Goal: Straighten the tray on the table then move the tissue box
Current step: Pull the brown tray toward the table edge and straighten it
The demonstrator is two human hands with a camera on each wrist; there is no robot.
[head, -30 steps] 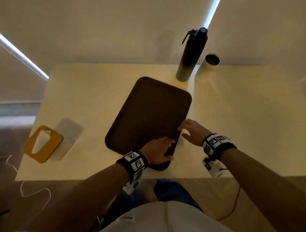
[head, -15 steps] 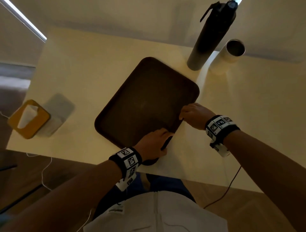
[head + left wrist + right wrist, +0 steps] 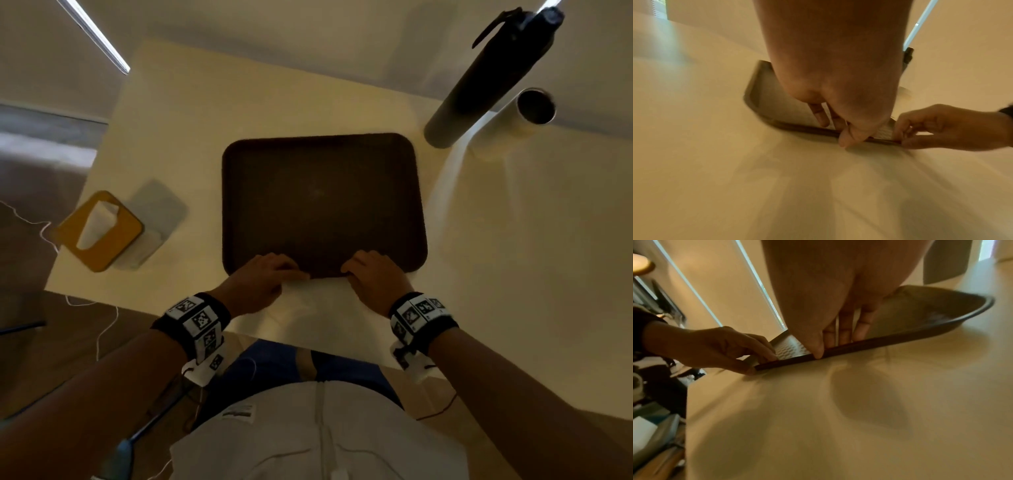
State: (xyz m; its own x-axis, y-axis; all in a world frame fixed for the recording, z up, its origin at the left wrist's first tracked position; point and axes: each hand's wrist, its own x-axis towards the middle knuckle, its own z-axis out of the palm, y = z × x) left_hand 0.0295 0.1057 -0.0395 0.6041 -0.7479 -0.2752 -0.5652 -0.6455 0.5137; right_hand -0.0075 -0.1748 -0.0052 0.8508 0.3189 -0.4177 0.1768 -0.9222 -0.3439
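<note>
A dark brown rectangular tray (image 3: pixel 322 202) lies square on the cream table (image 3: pixel 513 240), its near rim close to the front edge. My left hand (image 3: pixel 263 274) pinches that near rim left of its middle, thumb outside and fingers inside the tray (image 3: pixel 760 104). My right hand (image 3: pixel 371 272) pinches the same rim (image 3: pixel 859 345) further right in the same way. A tissue box (image 3: pixel 102 233) with a yellow top and a white tissue sticking out stands at the table's front left corner, apart from both hands.
A tall dark bottle (image 3: pixel 486 75) and a metal cup (image 3: pixel 534 106) stand at the back right, just past the tray's far right corner. A thin white cable (image 3: pixel 102 329) hangs off the left front of the table.
The tray has turned from a diagonal lie to square with the table. Both hands have shifted onto its near rim, side by side.
</note>
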